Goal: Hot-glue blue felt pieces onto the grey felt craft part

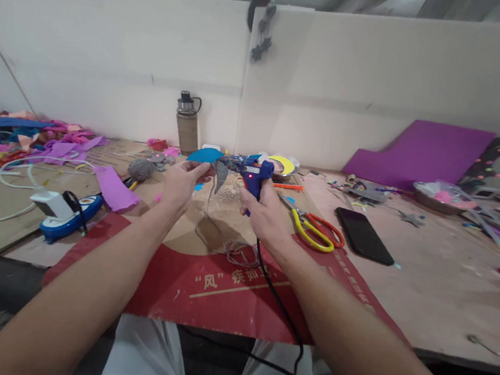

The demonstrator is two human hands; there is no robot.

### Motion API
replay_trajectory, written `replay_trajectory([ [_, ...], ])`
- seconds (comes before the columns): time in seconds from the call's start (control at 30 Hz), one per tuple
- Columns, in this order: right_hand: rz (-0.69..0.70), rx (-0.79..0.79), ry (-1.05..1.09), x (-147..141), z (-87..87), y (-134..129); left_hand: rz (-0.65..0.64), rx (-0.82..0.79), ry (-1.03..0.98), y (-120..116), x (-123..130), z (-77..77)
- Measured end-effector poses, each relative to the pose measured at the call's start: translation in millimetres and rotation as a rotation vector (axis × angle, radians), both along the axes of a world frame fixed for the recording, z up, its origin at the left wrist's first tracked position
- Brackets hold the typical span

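My left hand (188, 181) is closed in a pinch, holding a craft piece up above the table. A curved blue felt shape (205, 155) shows over its fingertips, and a grey curved felt shape (220, 177) hangs beside them with a thin cord below. I cannot tell whether the two shapes are joined. My right hand (265, 210) is wrapped round the handle of a blue hot glue gun (253, 182), its small red light lit. The gun points left toward the felt; its nozzle tip is hard to make out. A black cable (273, 283) runs from the handle toward my lap.
Yellow- and orange-handled scissors (315, 231) and a black phone (364, 235) lie to the right. A blue power strip (70, 221) with a white plug and felt scraps (62, 151) are at left. A bottle (187, 129) stands behind; red paper (219, 298) covers the front edge.
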State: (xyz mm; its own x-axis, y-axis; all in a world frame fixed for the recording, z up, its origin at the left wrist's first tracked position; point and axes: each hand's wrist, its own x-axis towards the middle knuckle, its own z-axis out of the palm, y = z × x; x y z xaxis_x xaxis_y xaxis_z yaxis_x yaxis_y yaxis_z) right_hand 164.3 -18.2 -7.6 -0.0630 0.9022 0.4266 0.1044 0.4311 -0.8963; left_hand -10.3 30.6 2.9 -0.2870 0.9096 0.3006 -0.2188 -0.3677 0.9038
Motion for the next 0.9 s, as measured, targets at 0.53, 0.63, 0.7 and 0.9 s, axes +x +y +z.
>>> replay_trajectory([
  [0.53,-0.044,-0.011,0.025,3.1,3.1,0.7,-0.008,0.014,0.045,1.5,-1.4,-3.3],
  [0.63,-0.054,-0.025,0.015,4.1,4.0,0.3,-0.016,0.012,0.045,1.2,-1.2,-3.0],
  [0.7,-0.057,-0.027,0.021,4.4,3.1,1.4,-0.021,0.014,0.039,1.2,-1.1,-2.9],
  [0.9,-0.017,-0.008,0.202,4.8,-4.4,11.6,-0.033,0.001,-0.005,2.0,-3.1,-3.1],
])
